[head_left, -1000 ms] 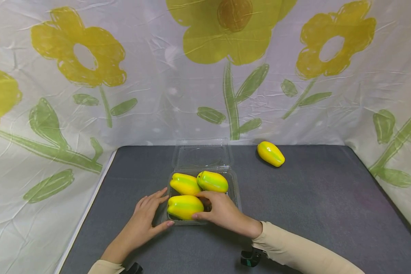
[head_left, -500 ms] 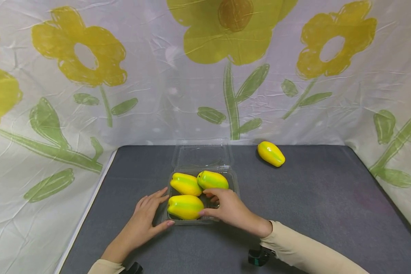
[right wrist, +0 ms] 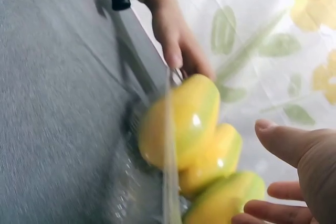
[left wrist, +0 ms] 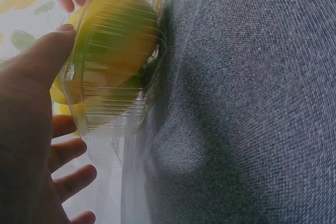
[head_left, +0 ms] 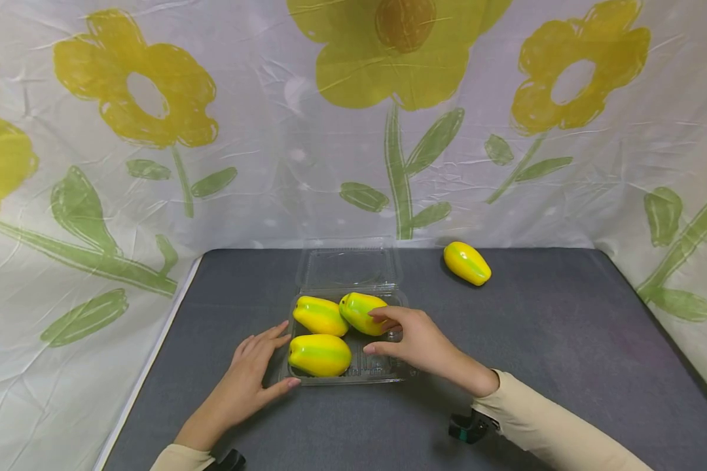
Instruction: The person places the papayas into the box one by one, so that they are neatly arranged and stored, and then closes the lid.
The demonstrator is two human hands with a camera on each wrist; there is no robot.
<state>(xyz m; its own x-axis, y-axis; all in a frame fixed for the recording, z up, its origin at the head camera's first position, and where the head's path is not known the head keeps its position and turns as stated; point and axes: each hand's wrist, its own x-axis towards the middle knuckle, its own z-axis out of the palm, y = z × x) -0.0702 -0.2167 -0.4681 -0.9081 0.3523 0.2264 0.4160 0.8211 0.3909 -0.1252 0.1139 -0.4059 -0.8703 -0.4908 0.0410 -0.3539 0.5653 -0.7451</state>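
Observation:
A clear plastic clamshell box stands with its lid folded back, holding three glossy yellow-green papayas. One front papaya lies at the left, with a back left papaya and a back right papaya behind it. My left hand rests at the box's left side, fingers straight, thumb at the front corner. Over the right part of the box is my right hand, thumb and fingers apart with nothing gripped. Its fingertips overlap the back right papaya in the head view.
Another papaya lies alone near the table's back edge, right of the box. A grey cloth covers the table. A white curtain with printed flowers hangs behind and at both sides.
My right hand has left the front papaya and moved right and slightly back, toward the back right papaya, whose right end now sits a little lower. The left hand stays still.

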